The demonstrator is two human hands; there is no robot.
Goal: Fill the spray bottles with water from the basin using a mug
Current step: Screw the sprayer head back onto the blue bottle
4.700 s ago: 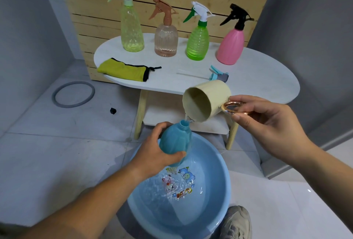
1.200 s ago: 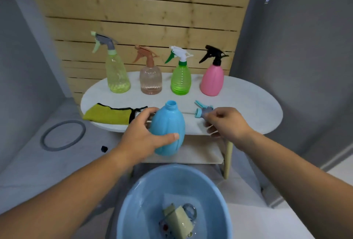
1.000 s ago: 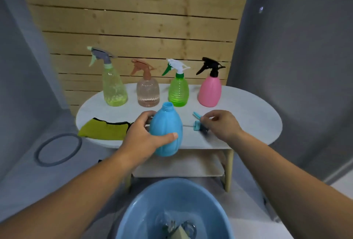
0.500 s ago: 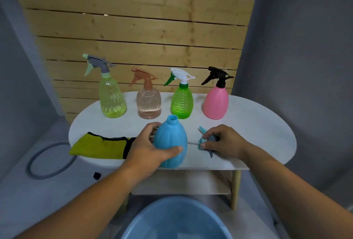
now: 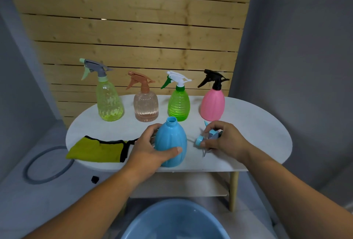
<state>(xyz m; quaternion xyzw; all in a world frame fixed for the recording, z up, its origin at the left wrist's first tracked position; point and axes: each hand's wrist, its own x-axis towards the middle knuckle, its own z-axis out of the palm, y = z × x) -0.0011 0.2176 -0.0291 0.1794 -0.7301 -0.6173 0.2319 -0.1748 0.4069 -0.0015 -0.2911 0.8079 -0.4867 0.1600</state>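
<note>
An open-necked blue spray bottle (image 5: 172, 143) stands upright near the front edge of the white oval table (image 5: 257, 124), and my left hand (image 5: 148, 148) is wrapped around it. Just to its right, my right hand (image 5: 221, 139) grips the blue and grey spray head (image 5: 202, 139) lying on the tabletop. Along the back stand a yellow-green bottle (image 5: 108, 103), a clear peach bottle (image 5: 146, 105), a green bottle (image 5: 178, 103) and a pink bottle (image 5: 213, 103), each with its trigger head on. The blue basin (image 5: 175, 221) sits on the floor below; the mug is out of view.
A yellow-green cloth with black trim (image 5: 97, 150) lies on the table's left front. A grey ring (image 5: 45, 164) and a small black cap (image 5: 94, 179) lie on the floor at left. A wooden slat panel backs the table; a lower shelf (image 5: 181, 187) sits under it.
The mug has gone from my right hand into the basin and out of view. My left hand brought the blue bottle up onto the table. My right hand closed on the spray head.
</note>
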